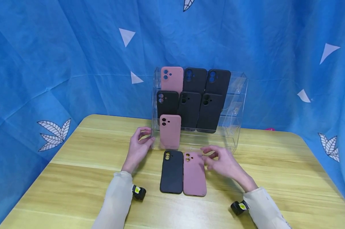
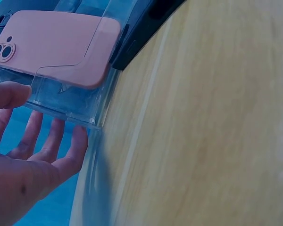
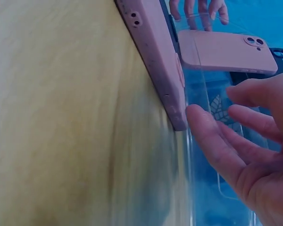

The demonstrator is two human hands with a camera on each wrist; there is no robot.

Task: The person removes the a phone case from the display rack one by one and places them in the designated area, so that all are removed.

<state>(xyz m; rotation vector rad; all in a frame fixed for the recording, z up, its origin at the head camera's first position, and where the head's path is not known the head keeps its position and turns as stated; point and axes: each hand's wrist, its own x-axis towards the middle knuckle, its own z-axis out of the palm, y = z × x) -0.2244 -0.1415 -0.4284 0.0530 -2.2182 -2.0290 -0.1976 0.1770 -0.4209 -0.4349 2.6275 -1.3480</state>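
My left hand (image 1: 139, 144) is at the left side of a clear acrylic tiered stand (image 1: 201, 141), its fingertips at the side wall and its thumb (image 2: 16, 94) by the front edge. A pink phone case (image 1: 170, 132) stands upright in the bottom tier at the left. On the table before the stand, a black phone case (image 1: 171, 171) and another pink phone case (image 1: 194, 175) lie side by side. The right hand (image 1: 222, 160), fingers loosely bent and apart, hovers by the lying pink case's upper right corner; whether a fingertip touches it I cannot tell.
Three black cases (image 1: 189, 109) lean in the middle tier. Above them, a pink case (image 1: 172, 78) and two black ones (image 1: 195, 78) occupy the top tier. Wooden table (image 1: 89, 152) surrounds the stand, with a blue patterned curtain (image 1: 103, 57) behind.
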